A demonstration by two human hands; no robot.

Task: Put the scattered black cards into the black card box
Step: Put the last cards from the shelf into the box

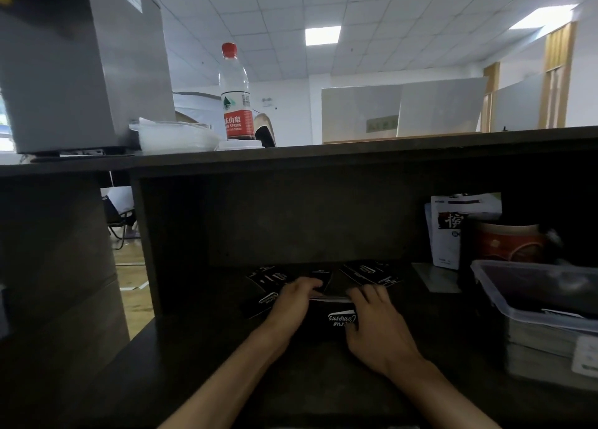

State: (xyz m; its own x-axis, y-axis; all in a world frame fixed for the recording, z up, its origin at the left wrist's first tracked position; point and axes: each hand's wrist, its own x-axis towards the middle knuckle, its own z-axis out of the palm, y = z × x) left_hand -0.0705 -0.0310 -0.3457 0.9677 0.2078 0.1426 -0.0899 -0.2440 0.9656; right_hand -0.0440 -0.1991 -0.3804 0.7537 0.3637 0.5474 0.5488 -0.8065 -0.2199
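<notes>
Hands at stack of cards (330, 298) on dark desk (226, 380): left hand (291, 302) and right hand (375, 325) curl fingers round its ends. More cards (372, 273) scattered behind. Box not identifiable.

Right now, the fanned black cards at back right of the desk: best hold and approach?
Probably pinch the fanned black cards at their near edge, coming from the front with the right hand. They lie flat and overlapping close to the desk's back panel, so sliding them forward first should free an edge.
</notes>
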